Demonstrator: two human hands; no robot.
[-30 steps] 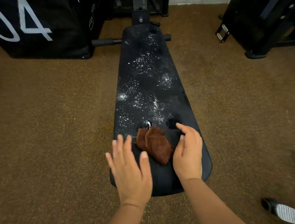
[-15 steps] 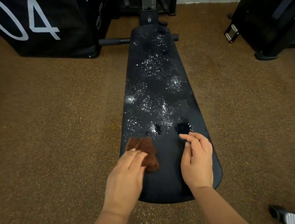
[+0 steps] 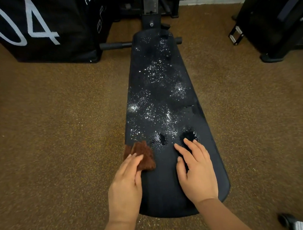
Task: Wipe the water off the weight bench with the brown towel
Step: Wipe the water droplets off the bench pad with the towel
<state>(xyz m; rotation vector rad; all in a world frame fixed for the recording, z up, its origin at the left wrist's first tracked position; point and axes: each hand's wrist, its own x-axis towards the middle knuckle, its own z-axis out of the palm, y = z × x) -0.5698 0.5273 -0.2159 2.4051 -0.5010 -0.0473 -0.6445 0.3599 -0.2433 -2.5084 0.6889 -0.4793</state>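
Two hands work at the near end of the weight bench (image 3: 170,186). At the bench's left edge, the left hand (image 3: 124,186) lays nearly straight fingers (image 3: 132,160) on the brown towel (image 3: 143,157). Right of the towel, the right hand (image 3: 197,173) rests, fingers spread. Water droplets (image 3: 156,100) speckle the pad beyond them.

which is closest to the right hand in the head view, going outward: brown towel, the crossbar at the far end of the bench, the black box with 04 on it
1. brown towel, on the bench's left edge, under the left hand.
2. crossbar, far end.
3. black box, far left on the floor.
Measured from the right hand.
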